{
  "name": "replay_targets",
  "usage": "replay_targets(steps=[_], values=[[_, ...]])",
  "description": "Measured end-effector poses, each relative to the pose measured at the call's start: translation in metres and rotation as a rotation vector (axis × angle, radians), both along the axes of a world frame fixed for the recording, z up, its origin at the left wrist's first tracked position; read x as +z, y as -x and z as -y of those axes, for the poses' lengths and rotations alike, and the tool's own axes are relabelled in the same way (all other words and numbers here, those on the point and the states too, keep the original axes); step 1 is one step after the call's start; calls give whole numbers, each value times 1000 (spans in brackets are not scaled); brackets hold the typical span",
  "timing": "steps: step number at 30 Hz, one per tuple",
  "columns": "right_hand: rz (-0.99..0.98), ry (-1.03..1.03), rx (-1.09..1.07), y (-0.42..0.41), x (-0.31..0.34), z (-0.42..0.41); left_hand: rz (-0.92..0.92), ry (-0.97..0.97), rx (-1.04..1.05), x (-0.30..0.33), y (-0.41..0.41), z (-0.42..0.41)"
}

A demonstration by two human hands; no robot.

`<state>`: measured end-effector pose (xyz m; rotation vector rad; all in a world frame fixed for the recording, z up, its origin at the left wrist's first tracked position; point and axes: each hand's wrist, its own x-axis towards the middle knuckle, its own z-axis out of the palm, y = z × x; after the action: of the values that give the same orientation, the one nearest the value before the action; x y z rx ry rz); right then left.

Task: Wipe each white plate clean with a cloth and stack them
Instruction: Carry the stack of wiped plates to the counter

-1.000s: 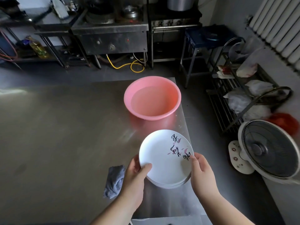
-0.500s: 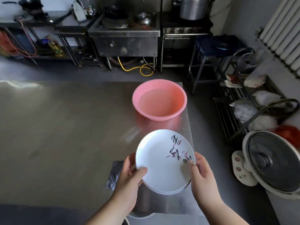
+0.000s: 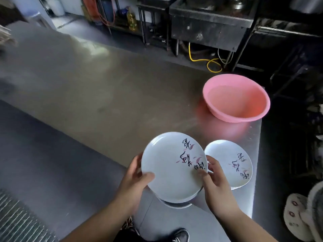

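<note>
I hold a white plate with black writing and pink petals above the near table edge, tilted toward me. My left hand grips its left rim with the thumb on top. On the opposite rim sits my right hand, thumb over the writing. A further plate edge shows just beneath the held one. More white plates with the same writing lie stacked on the table to the right, behind my right hand. The cloth is hidden.
A pink basin holding water stands at the steel table's far right corner. Stoves and shelving line the back. A white fan sits on the floor at lower right. My shoe shows below the table edge.
The view has swung left. I have lifted the top plates off the stack and moved them left; the remaining plates now show on the table to the right. The cloth is out of sight.
</note>
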<state>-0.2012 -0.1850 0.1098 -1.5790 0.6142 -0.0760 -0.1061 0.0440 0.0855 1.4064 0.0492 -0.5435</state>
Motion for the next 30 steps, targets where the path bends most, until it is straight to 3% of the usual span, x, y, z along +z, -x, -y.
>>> replay_targets(steps=[16,30], values=[[-73,-38,433,-136,-27,-255,-130,57,544,-19,-19,-273],[-112,-90,743,-251,-28,-503,-141,5,826,-11,-52,-498]])
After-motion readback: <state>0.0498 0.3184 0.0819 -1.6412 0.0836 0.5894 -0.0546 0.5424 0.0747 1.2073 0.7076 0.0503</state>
